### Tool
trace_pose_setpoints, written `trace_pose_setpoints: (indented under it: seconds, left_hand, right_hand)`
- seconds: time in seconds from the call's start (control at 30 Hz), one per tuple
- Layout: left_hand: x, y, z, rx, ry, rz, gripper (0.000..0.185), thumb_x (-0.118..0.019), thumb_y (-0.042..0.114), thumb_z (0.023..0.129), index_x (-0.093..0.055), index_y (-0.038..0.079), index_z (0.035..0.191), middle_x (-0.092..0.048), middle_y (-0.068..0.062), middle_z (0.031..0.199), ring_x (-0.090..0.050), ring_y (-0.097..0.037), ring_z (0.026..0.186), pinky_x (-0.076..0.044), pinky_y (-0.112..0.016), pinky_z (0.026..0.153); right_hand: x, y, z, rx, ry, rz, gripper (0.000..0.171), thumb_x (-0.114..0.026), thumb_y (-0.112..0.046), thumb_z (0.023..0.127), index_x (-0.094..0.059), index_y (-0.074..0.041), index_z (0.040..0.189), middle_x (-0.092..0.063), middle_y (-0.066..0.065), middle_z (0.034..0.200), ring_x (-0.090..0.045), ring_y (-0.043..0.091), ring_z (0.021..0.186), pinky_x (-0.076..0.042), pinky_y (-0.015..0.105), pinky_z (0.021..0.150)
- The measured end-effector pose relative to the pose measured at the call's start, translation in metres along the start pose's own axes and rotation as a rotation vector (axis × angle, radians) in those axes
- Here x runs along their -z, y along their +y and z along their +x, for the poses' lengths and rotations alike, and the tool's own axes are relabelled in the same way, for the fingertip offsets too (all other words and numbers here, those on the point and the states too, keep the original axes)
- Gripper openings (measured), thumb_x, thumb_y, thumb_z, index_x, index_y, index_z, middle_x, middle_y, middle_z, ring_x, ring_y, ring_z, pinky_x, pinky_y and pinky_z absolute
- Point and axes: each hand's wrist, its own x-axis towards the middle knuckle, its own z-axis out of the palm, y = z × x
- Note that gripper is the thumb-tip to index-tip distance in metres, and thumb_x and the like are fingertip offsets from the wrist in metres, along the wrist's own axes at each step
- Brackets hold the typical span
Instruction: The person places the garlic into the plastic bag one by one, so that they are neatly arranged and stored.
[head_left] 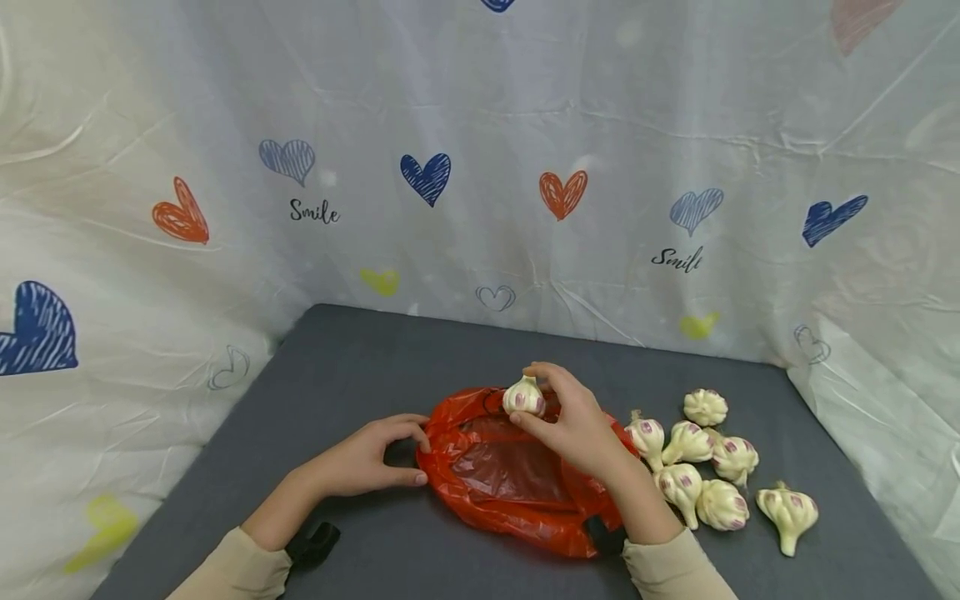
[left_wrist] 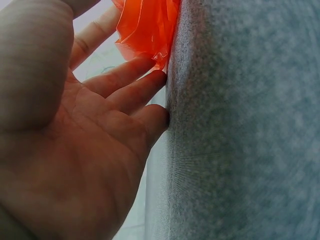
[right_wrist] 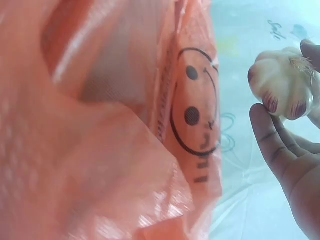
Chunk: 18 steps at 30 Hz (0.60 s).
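Note:
A red plastic bag (head_left: 510, 483) lies open and flat on the grey table (head_left: 352, 358). My right hand (head_left: 540, 398) pinches one garlic bulb (head_left: 522, 397) between thumb and fingers just above the bag's far rim. In the right wrist view the garlic bulb (right_wrist: 282, 82) sits at my fingertips (right_wrist: 272, 135) beside the bag (right_wrist: 125, 125), which bears a printed smiley face. My left hand (head_left: 418, 455) arches at the bag's left edge, with fingertips touching it. In the left wrist view its fingers (left_wrist: 135, 92) lie fairly straight against the table and the bag (left_wrist: 147, 25).
Several loose garlic bulbs (head_left: 701, 467) lie in a cluster on the table to the right of the bag. A white curtain with heart prints (head_left: 480, 167) closes off the back and both sides. A black wrist strap (head_left: 315, 543) sits near the front edge.

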Motion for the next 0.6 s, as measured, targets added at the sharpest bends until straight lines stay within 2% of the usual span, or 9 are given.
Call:
trace_pose_setpoints:
  seconds: [0.13, 0.3, 0.5, 0.6]
  left_hand:
    - [0.0, -0.001, 0.0, -0.002, 0.0, 0.001, 0.029, -0.083, 0.048, 0.098, -0.07, 0.033, 0.118, -0.049, -0.01, 0.165, -0.044, -0.039, 0.154, -0.04, -0.067, 0.118]
    - [-0.001, -0.002, 0.0, -0.002, 0.0, 0.006, 0.028, -0.083, 0.049, 0.098, -0.07, 0.033, 0.117, -0.049, -0.009, 0.165, -0.044, -0.039, 0.154, -0.041, -0.066, 0.117]
    - [-0.002, -0.002, 0.001, -0.005, -0.004, 0.013, 0.029, -0.082, 0.049, 0.098, -0.07, 0.034, 0.118, -0.05, -0.01, 0.165, -0.044, -0.039, 0.154, -0.04, -0.067, 0.118]
    - [-0.002, -0.002, 0.001, -0.004, -0.004, 0.016, 0.029, -0.083, 0.049, 0.098, -0.069, 0.034, 0.118, -0.05, -0.01, 0.165, -0.044, -0.04, 0.154, -0.04, -0.068, 0.118]
  right_hand:
    - [-0.007, 0.003, 0.001, -0.01, -0.032, 0.029, 0.062, -0.088, -0.027, 0.097, -0.058, -0.018, 0.151, -0.063, 0.001, 0.141, -0.07, 0.016, 0.105, -0.062, 0.037, 0.082]
    - [-0.014, 0.005, 0.002, -0.006, -0.049, 0.025, 0.062, -0.089, -0.029, 0.096, -0.059, -0.017, 0.15, -0.059, 0.001, 0.152, -0.065, 0.019, 0.12, -0.061, 0.038, 0.09]
    - [-0.021, 0.006, 0.002, -0.003, -0.087, 0.077, 0.062, -0.09, -0.028, 0.095, -0.059, -0.015, 0.148, -0.063, 0.0, 0.141, -0.067, 0.016, 0.11, -0.061, 0.035, 0.09]
    - [-0.024, 0.006, 0.002, 0.005, -0.109, 0.079, 0.064, -0.089, -0.029, 0.096, -0.059, -0.012, 0.149, -0.063, -0.001, 0.14, -0.066, 0.015, 0.109, -0.061, 0.034, 0.09]
